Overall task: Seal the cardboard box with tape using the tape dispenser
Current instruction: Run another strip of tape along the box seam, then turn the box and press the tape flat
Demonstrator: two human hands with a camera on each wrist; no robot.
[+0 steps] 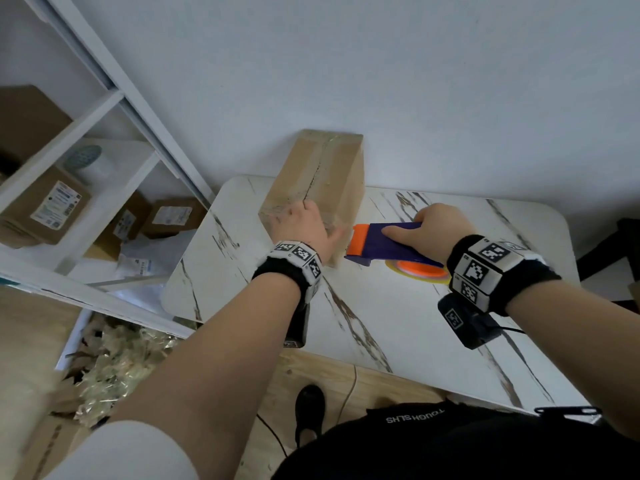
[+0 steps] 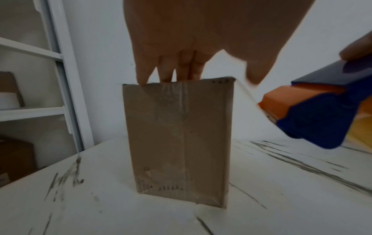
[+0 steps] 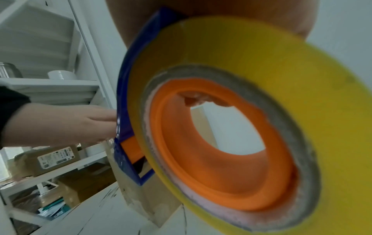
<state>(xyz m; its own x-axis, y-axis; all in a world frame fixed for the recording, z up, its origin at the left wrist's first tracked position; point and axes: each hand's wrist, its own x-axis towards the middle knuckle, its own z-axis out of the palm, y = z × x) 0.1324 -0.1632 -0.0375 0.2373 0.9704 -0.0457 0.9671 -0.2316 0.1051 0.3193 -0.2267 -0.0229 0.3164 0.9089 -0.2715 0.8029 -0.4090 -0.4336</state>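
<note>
The tall brown cardboard box (image 1: 318, 188) stands on the white marble-patterned tabletop (image 1: 398, 323) by the wall, the left hand (image 1: 301, 226) pressing straight fingers on its near top edge. The right hand (image 1: 436, 230) has its grip clamped round the blue-and-orange tape dispenser (image 1: 384, 244) with its yellow tape roll (image 3: 261, 79), just beside the box. The clear strip (image 2: 246, 92) running off the top corner could wrinkle or peel if the pull slackens, or the narrow box could tip; white shelving (image 1: 86, 140) with parcels stands to the left.
</note>
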